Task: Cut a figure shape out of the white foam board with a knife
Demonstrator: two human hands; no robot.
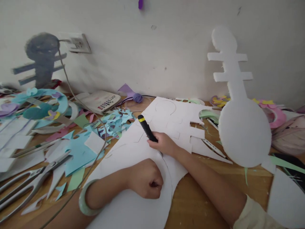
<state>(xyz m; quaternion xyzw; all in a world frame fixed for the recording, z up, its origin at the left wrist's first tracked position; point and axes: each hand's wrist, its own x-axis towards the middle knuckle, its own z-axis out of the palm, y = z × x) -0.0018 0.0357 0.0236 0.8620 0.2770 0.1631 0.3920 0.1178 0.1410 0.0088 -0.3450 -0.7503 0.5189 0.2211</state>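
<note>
A large white sheet [135, 151], probably foam board, lies on the wooden table with outlines drawn on it. My right hand [165, 144] is closed around a black utility knife [146, 128] with a yellow band. Its lower end meets the sheet near a curved line; the blade tip is mostly hidden by the hand. In a fist, my left hand [146, 178] rests on the sheet, just left of that curved line. A pale green bangle [83, 198] circles the left wrist. The sheet's right edge has notches and a curved cut.
Against the wall leans a white lute-shaped cutout [245, 133]; a dark one [43, 60] stands at left. Large scissors [40, 178] and blue paper scraps [81, 152] lie left. A cable [105, 130] runs from the wall socket [79, 43] across the left side. A pen [214, 148] lies right.
</note>
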